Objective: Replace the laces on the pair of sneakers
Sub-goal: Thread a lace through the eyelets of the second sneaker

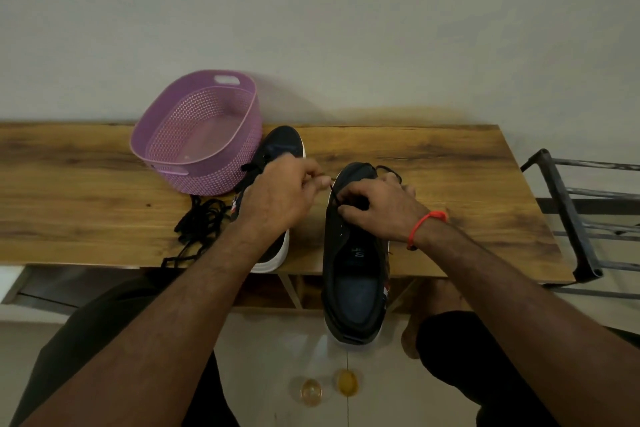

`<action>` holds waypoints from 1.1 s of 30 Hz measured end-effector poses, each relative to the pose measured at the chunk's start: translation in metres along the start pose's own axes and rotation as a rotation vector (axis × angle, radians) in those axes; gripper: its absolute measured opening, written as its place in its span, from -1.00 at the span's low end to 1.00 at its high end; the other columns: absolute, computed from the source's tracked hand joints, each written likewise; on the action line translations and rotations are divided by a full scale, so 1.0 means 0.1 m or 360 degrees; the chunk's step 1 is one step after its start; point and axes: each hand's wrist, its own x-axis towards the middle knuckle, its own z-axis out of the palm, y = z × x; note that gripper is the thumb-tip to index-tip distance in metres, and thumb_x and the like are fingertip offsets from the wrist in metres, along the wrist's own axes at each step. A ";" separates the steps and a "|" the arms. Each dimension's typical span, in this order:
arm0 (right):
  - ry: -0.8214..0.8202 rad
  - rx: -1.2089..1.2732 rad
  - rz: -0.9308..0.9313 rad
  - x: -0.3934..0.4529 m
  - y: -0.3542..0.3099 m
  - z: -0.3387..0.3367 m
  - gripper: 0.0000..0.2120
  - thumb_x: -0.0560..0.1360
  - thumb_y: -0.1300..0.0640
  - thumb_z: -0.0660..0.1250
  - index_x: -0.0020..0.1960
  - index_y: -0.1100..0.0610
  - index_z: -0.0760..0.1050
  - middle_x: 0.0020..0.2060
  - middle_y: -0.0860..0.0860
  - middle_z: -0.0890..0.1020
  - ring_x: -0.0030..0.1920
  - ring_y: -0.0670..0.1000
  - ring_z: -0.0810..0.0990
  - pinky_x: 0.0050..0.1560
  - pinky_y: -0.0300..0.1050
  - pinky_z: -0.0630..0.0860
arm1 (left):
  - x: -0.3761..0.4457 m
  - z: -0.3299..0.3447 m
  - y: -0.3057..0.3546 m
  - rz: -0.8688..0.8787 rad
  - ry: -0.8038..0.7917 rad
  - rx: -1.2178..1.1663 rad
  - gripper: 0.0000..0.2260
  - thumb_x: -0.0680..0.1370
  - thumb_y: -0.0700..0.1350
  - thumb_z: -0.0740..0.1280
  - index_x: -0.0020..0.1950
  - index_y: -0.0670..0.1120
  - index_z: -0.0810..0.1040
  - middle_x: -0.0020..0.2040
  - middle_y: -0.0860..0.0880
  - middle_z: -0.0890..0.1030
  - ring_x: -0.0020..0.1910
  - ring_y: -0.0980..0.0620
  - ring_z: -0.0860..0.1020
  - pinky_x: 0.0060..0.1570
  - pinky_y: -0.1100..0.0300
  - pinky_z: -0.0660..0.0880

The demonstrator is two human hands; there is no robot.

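Two dark sneakers with white soles lie on a wooden table point(450, 166). The right sneaker point(353, 274) points away from me, its heel hanging over the near edge. My right hand point(377, 208) rests on its eyelet area, fingers curled on the black lace point(333, 191) there. My left hand point(284, 194) pinches the lace's end just left of that shoe's toe, pulling it taut. The left sneaker point(280, 146) lies behind my left hand, mostly hidden. A loose pile of black laces point(201, 222) sits on the table to its left.
A purple perforated plastic basket point(194, 135) stands at the back left, touching the left sneaker. A dark metal rack point(571, 211) stands off the table's right end. The wall runs right behind the table. My knees are below the near edge.
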 end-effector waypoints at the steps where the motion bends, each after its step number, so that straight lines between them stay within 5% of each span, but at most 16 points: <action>1: 0.0002 -0.0003 0.0009 0.00 0.00 0.01 -0.72 0.56 -0.17 0.26 0.26 -0.22 0.48 0.26 -0.06 0.51 0.39 0.11 0.23 0.27 0.17 0.18 | 0.03 -0.02 -0.01 0.0002 0.0243 -0.0193 -0.82 0.62 0.08 0.34 0.09 0.02 0.65 0.06 0.03 0.51 0.02 0.10 0.52 -0.05 0.12 0.54; 3: 0.0006 -0.0019 0.0028 0.01 0.01 0.02 -0.74 0.56 -0.17 0.28 0.24 -0.23 0.48 0.25 -0.06 0.51 0.39 0.11 0.22 0.27 0.16 0.19 | 0.06 -0.08 -0.01 -0.0005 0.0561 -0.0573 -0.86 0.62 0.04 0.37 0.07 0.00 0.65 0.27 -0.02 0.39 0.23 0.03 0.45 0.18 0.10 0.55; 7: -0.0002 -0.0021 0.0041 0.01 0.02 0.03 -0.73 0.56 -0.18 0.28 0.24 -0.23 0.48 0.27 -0.06 0.49 0.38 0.12 0.22 0.28 0.16 0.18 | 0.04 -0.11 0.09 -0.0104 0.0645 -0.0990 -0.86 0.67 0.01 0.27 -0.01 0.06 0.60 0.44 0.02 0.44 0.43 -0.01 0.40 0.41 -0.13 0.37; 9: 0.0001 -0.0016 0.0043 0.01 0.03 0.02 -0.73 0.55 -0.19 0.28 0.24 -0.24 0.48 0.28 -0.06 0.49 0.40 0.12 0.21 0.30 0.17 0.18 | 0.01 -0.13 0.16 -0.0144 0.0612 -0.1578 -0.82 0.71 -0.04 0.18 -0.02 0.02 0.52 0.13 -0.02 0.67 0.18 -0.01 0.61 0.28 -0.13 0.51; 12: 0.0000 -0.0017 0.0030 0.00 0.03 0.02 -0.77 0.55 -0.19 0.28 0.20 -0.28 0.49 0.27 -0.09 0.49 0.40 0.10 0.20 0.30 0.18 0.17 | 0.03 -0.19 0.16 -0.0244 0.0406 -0.2219 -0.80 0.73 -0.05 0.13 -0.03 -0.06 0.45 -0.35 0.05 0.49 -0.41 0.04 0.52 -0.31 0.04 0.61; 13: -0.0007 -0.0019 0.0027 0.00 0.03 0.01 -0.78 0.55 -0.19 0.28 0.19 -0.29 0.49 0.27 -0.09 0.49 0.40 0.10 0.20 0.30 0.18 0.16 | 0.04 -0.20 0.14 -0.0278 0.0390 -0.2123 -0.79 0.73 -0.02 0.15 -0.03 -0.04 0.47 -0.37 0.09 0.44 -0.48 0.11 0.42 -0.47 0.17 0.49; 15: -0.0010 -0.0027 0.0025 0.00 0.04 0.01 -0.79 0.55 -0.18 0.28 0.18 -0.30 0.50 0.27 -0.10 0.48 0.40 0.10 0.20 0.30 0.19 0.17 | 0.06 -0.15 0.06 -0.0168 0.0364 -0.1261 -0.81 0.70 0.03 0.20 0.01 0.03 0.57 -0.29 0.15 0.51 -0.41 0.19 0.44 -0.43 0.31 0.39; 17: 0.0004 -0.0030 0.0013 0.01 0.04 0.01 -0.78 0.55 -0.18 0.28 0.19 -0.30 0.50 0.27 -0.12 0.50 0.40 0.10 0.22 0.27 0.18 0.18 | 0.03 -0.04 0.01 0.0131 0.0171 -0.0252 -0.81 0.68 0.06 0.23 0.13 0.04 0.61 -0.08 0.11 0.63 -0.14 0.19 0.57 -0.13 0.21 0.55; 20: 0.0013 -0.0050 -0.0008 0.02 0.05 0.01 -0.78 0.55 -0.19 0.27 0.19 -0.31 0.49 0.26 -0.14 0.51 0.39 0.10 0.23 0.24 0.17 0.19 | -0.05 0.09 0.02 0.0095 -0.0462 0.0346 -0.74 0.64 0.16 0.27 0.10 0.04 0.64 -0.07 0.04 0.61 -0.09 0.08 0.58 -0.07 0.02 0.60; 23: 0.0009 -0.0050 -0.0007 0.02 0.05 0.01 -0.76 0.55 -0.18 0.28 0.21 -0.30 0.49 0.26 -0.14 0.52 0.37 0.10 0.24 0.22 0.15 0.19 | 0.00 0.06 0.01 0.0043 -0.0392 0.0145 -0.78 0.64 0.15 0.27 -0.02 0.08 0.63 -0.13 0.07 0.61 -0.18 0.15 0.56 -0.20 0.15 0.53; 27: 0.0079 0.0033 -0.0017 0.03 0.03 -0.04 -0.71 0.55 -0.20 0.28 0.26 -0.25 0.49 0.24 -0.13 0.52 0.37 0.09 0.24 0.17 0.12 0.18 | 0.02 0.06 0.06 -0.0055 0.0553 -0.0714 -0.68 0.72 0.07 0.14 -0.13 -0.02 0.51 -0.25 0.08 0.54 -0.29 0.25 0.48 -0.28 0.29 0.37; 30: 0.0019 -0.0038 -0.0023 0.02 0.03 -0.06 -0.64 0.54 -0.24 0.27 0.31 -0.23 0.46 0.30 -0.11 0.51 0.40 0.12 0.22 0.24 0.17 0.18 | -0.02 0.17 0.15 -0.0318 0.0414 -0.1162 -0.71 0.73 0.07 0.11 -0.04 0.02 0.54 -0.09 0.02 0.67 -0.08 0.04 0.64 -0.10 0.03 0.54; 33: -0.0021 -0.0056 0.0010 0.00 0.05 -0.07 -0.63 0.54 -0.20 0.29 0.33 -0.23 0.44 0.33 -0.09 0.49 0.42 0.13 0.21 0.29 0.20 0.19 | -0.01 0.15 0.17 -0.0376 0.0186 -0.1218 -0.78 0.70 0.09 0.20 0.01 -0.03 0.49 -0.10 -0.01 0.73 -0.21 -0.04 0.71 -0.35 0.12 0.56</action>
